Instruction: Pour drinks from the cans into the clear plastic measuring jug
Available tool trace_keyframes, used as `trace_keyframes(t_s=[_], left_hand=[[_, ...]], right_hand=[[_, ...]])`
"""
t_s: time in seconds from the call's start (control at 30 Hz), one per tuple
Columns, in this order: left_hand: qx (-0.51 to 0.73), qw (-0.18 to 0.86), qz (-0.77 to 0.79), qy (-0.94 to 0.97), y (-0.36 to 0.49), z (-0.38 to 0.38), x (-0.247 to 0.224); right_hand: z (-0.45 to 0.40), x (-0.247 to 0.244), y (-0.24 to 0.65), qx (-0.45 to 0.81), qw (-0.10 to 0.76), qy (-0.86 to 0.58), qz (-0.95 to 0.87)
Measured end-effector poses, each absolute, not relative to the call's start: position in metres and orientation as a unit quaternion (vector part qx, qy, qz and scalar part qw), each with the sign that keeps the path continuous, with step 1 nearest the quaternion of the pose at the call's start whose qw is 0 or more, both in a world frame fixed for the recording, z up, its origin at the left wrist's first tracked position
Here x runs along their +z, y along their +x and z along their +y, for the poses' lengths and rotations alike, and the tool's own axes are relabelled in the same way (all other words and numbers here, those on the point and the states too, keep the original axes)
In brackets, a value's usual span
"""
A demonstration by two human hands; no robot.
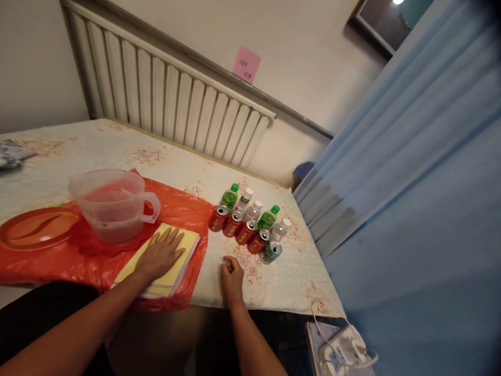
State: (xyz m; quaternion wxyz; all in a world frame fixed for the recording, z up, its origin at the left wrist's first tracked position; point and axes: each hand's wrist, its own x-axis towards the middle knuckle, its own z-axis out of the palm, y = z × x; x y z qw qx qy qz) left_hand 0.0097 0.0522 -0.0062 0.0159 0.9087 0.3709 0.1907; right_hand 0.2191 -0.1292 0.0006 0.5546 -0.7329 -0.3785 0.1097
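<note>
My left hand (161, 255) lies flat, fingers stretched out, on a flat yellow folded stack (183, 249) with pale purple edging; whether it is cloth or paper I cannot tell. A red plastic bag (172, 201) is spread beneath the stack. My right hand (232, 280) rests on the tablecloth with its fingers curled in, and no object shows in it. Just beyond it stand a row of red cans (246, 233) and a green can (271, 253), all upright. Behind the cans are green-capped bottles (268, 217) and white-capped clear bottles (252, 211).
On the red bag, a clear plastic jug (113, 209) with a handle stands beside an orange oval lid (39, 228). The floral tablecloth (148, 155) reaches back to a radiator (168, 99). Blue curtains (391, 209) hang at the right, near a power strip (344, 352) with cables.
</note>
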Motion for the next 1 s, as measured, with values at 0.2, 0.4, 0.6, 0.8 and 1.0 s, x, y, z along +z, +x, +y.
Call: trace_keyframes(t_s=[0.2, 0.4, 0.6, 0.8, 1.0], left_hand=[[0.206, 0.021, 0.362, 0.909, 0.01, 0.056, -0.009], [0.209, 0.007, 0.352, 0.912, 0.008, 0.058, -0.011], [0.202, -0.002, 0.359, 0.911, 0.008, 0.055, -0.007], [0.205, 0.011, 0.358, 0.911, 0.009, 0.055, -0.004], [0.215, 0.024, 0.355, 0.909, 0.008, 0.057, -0.006]], right_hand=[[-0.18, 0.008, 0.3, -0.026, 0.567, -0.786, -0.244], [-0.193, 0.011, 0.367, -0.091, 0.56, -0.799, -0.198], [-0.181, 0.006, 0.386, -0.033, 0.569, -0.778, -0.263], [-0.181, 0.008, 0.387, -0.027, 0.562, -0.775, -0.288], [-0.185, 0.012, 0.385, -0.008, 0.557, -0.776, -0.295]])
